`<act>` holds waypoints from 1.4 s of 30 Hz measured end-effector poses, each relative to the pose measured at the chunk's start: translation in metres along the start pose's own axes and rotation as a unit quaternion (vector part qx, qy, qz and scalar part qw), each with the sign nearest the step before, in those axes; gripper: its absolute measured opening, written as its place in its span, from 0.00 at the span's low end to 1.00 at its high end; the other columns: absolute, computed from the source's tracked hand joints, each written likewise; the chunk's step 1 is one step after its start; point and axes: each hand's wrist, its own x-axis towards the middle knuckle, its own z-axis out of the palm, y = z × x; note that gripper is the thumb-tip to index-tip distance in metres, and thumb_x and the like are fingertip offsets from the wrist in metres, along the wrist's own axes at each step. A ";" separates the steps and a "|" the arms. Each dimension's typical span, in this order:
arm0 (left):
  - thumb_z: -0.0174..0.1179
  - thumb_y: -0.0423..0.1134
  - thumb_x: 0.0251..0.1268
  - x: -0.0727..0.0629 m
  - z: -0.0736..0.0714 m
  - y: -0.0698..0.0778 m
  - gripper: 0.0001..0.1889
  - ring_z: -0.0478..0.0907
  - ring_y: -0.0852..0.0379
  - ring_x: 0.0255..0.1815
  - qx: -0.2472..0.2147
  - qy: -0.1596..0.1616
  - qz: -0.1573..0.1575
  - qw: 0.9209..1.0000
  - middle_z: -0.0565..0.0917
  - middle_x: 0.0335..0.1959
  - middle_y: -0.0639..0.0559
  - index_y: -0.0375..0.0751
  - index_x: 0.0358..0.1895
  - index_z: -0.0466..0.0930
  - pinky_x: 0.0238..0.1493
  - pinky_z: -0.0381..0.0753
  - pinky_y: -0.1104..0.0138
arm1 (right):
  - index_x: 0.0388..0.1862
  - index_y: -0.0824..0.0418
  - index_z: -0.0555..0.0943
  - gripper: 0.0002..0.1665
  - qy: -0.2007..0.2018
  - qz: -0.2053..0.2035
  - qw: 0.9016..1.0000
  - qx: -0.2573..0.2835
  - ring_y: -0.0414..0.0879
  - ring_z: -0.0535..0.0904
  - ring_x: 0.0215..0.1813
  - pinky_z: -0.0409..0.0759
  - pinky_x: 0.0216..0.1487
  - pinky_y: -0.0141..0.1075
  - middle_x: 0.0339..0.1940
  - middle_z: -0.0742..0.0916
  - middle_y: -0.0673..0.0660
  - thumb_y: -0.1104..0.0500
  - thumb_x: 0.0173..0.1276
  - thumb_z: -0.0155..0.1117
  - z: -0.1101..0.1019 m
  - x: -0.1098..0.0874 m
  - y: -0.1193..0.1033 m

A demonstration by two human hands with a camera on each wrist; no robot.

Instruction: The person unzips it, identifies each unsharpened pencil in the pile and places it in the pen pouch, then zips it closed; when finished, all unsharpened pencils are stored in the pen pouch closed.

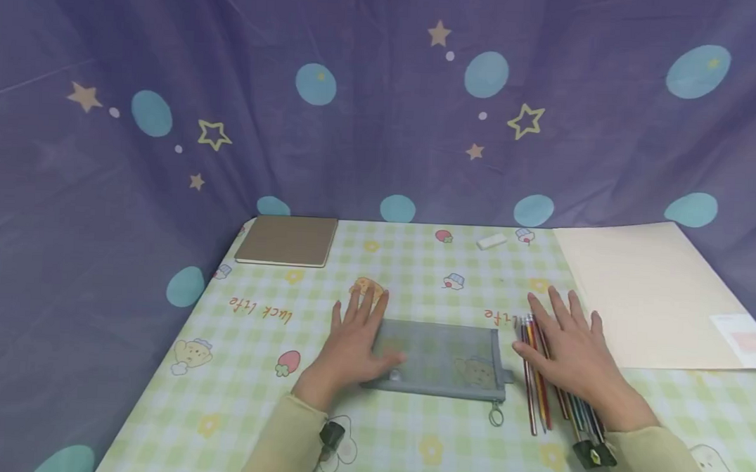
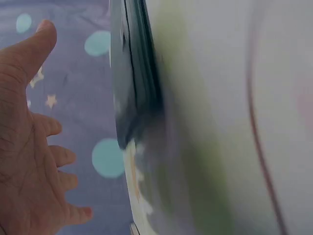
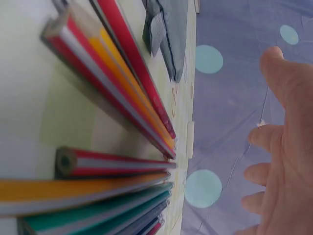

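Observation:
A grey see-through zip pouch [image 1: 436,358] lies flat in the middle of the table, its ring pull at the near right corner. Over its left end my left hand [image 1: 350,347] is spread with straight fingers; in the left wrist view the palm [image 2: 24,142] looks raised off the pouch's edge [image 2: 139,73]. Right of the pouch lies a loose bunch of pencils [image 1: 539,384], in red, yellow, teal and dark colours. My right hand [image 1: 572,353] is spread above them, fingers apart and holding nothing. In the right wrist view the pencils [image 3: 122,83] lie below the palm.
A brown notebook [image 1: 287,240] lies at the back left. A white eraser [image 1: 492,242] sits near the back edge. At the right is a large cream folder [image 1: 648,297] with a white label. A purple curtain [image 1: 383,123] hangs behind the checked tablecloth [image 1: 401,441].

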 end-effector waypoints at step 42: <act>0.58 0.47 0.70 0.023 0.046 0.150 0.05 0.74 0.71 0.35 0.077 -0.182 0.274 0.941 0.78 0.35 0.65 0.56 0.35 0.79 0.35 0.72 0.76 | 0.51 0.56 0.85 0.22 -0.131 -0.173 0.972 0.087 0.62 0.73 0.64 0.71 0.59 0.56 0.60 0.82 0.60 0.58 0.55 0.74 0.022 -0.014 -0.037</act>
